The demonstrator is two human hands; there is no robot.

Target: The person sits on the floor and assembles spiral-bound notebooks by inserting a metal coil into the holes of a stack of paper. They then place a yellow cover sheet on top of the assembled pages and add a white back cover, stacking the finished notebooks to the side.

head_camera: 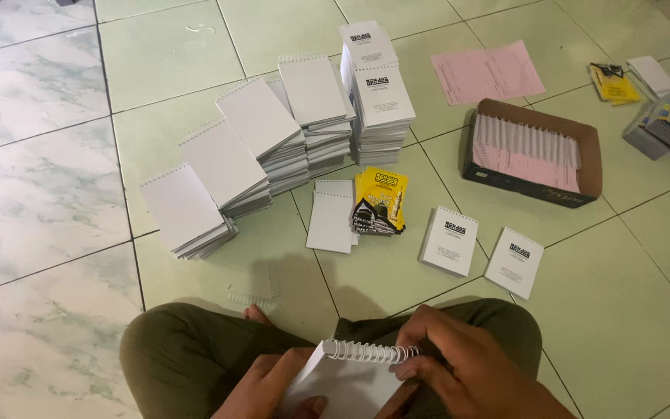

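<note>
At about seven o'clock the left hand (273,384) cups the white notepad (347,388) from beneath, thumb pressed on its face, holding it over the lap. At five o'clock the right hand (459,361) pinches the end of the spiral binding (370,353) along the pad's top edge; whether the coil is fully seated I cannot tell, since the fingers hide that end. Done well, the left hand keeps the sheets squared and still while the right works the coil in small turns. Loose coils (253,295) lie on the floor (40,194) just ahead, and finished pads (226,167) are stacked toward twelve o'clock.
</note>
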